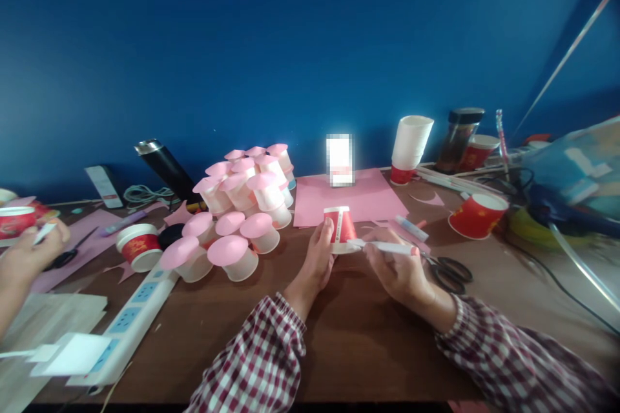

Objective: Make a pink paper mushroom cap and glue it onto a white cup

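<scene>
My left hand (320, 251) is closed round a red and white paper cup (340, 226), held above the brown table with its wide rim downward. In my right hand (400, 274) is a white marker (387, 246) with a reddish end, gripped like a pen. The marker's other end points left and reaches the cup's lower right side; whether it touches cannot be told. Behind the cup lies a pink paper sheet (314, 200). Black-handled scissors (450, 273) rest just beyond my right hand, beside a glue-stick-like tube (411, 228).
To the left stand several upturned cups with pink paper cones (232, 250). A power strip (140, 313) with a white charger (72, 353) lies nearer. Another person's hand (29, 251) holds something white at far left. Stacked paper cups (411, 145) and a red cup (479, 215) stand right.
</scene>
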Tool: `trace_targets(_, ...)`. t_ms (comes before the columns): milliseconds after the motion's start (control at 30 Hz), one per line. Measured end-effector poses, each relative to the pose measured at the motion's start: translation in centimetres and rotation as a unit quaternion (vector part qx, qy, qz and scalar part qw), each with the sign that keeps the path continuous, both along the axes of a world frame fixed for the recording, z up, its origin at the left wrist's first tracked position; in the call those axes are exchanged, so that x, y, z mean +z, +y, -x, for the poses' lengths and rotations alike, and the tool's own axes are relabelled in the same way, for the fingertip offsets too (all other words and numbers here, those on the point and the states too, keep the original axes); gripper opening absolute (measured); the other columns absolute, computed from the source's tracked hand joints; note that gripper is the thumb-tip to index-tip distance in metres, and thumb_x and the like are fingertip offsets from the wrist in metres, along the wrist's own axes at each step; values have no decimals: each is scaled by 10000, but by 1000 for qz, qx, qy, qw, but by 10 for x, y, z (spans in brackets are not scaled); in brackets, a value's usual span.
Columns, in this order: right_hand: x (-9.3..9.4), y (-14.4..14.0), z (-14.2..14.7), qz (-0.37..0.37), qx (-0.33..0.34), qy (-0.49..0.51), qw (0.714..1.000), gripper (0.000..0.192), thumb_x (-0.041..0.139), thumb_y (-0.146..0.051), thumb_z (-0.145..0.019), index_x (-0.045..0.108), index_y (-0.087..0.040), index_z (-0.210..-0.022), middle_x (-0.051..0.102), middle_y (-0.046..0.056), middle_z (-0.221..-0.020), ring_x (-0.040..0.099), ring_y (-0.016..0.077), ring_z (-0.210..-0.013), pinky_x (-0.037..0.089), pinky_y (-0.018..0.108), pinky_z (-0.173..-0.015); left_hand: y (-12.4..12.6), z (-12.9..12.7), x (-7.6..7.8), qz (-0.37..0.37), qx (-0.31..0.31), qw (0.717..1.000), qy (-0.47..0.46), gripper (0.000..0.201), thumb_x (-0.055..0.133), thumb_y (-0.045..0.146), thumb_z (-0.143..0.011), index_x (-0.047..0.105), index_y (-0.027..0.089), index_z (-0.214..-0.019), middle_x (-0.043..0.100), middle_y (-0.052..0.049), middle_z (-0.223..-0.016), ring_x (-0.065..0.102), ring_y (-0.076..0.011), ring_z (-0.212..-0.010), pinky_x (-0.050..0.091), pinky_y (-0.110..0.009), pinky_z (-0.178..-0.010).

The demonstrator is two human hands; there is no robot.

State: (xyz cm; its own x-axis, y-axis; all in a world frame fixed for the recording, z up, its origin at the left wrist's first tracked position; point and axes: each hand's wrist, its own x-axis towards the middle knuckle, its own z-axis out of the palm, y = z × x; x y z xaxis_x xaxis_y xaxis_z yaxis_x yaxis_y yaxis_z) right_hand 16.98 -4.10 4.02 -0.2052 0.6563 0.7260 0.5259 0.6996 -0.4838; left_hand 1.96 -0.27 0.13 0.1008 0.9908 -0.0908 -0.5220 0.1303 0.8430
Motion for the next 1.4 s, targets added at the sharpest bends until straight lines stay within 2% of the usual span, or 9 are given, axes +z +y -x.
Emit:
trace_targets(167,0,1,1,-21,-8,-6,1000,44,487,-161,-859,515,-193,-846,612,26,-698,556,134,-545,455,250,-505,0,0,0,5,-1,1000,-3,416,566,519,-778,603,156,-977,640,-74,-926,601,-171,-808,443,-323,-782)
trace_targets(467,2,0,2,-1,-9,-22,1000,140,434,-199,-887,520,-209,-777,581,19,-640,508,133,-492,432,262,-483,0,-2,1,-2,11,1000,1,377,566,505,-786,600,154,-920,623,-42,-830,581,-135,-724,448,-274,-698)
trace_targets(800,1,0,2,36,-16,-62,997,127,447,-164,-860,509,-188,-752,512,-15,-596,457,105,-473,385,232,-485,-1,0,1,-1,-8,1000,5,440,550,521,-789,606,143,-1007,648,-96,-932,608,-188,-818,455,-327,-765)
trace_targets(1033,-6,1,1,43,-3,-14,999,107,451,-171,-869,511,-191,-783,546,2,-650,501,124,-525,412,252,-516,0,0,3,2,-7,1000,13,441,531,522,-803,599,144,-1019,646,-114,-980,608,-208,-871,459,-350,-810)
trace_targets(1167,-4,0,0,28,-17,13,999,77,452,-170,-879,526,-190,-875,589,24,-737,554,138,-602,453,265,-575,0,0,3,9,-14,1000,9,457,528,533,-800,599,145,-1030,636,-124,-1028,597,-220,-933,456,-351,-837)
trace_targets(1400,-1,0,0,33,-10,20,999,101,462,-215,-890,559,-186,-889,626,39,-752,585,150,-613,487,262,-561,-1,1,0,0,-9,1000,-1,438,548,533,-786,604,153,-997,632,-88,-946,596,-171,-825,459,-315,-779)
